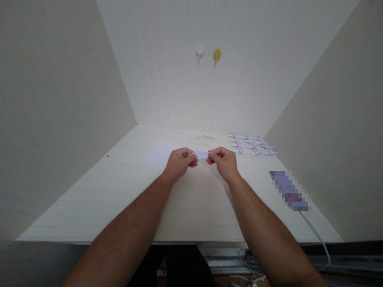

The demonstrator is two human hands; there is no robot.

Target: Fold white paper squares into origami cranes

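Between my two hands is a small folded piece of pale paper (pixel 201 154), held above the white table. My left hand (pixel 182 160) pinches its left end between thumb and fingers. At the opposite end, the thumb and fingers of my right hand (pixel 222 160) are closed on it too. Only the middle of the folded paper shows; both tips are covered by my fingers. Flat sheets of pale paper (pixel 157 155) lie on the table just left of my left hand. Several folded paper cranes (pixel 253 145) stand in rows beyond my right hand.
A pixelated phone-like object (pixel 289 191) lies at the table's right side, with a white cable (pixel 317 233) running over the front edge. Walls enclose the table (pixel 119 207) on three sides. A white hook (pixel 199 50) and a yellow hook (pixel 217 54) are on the back wall.
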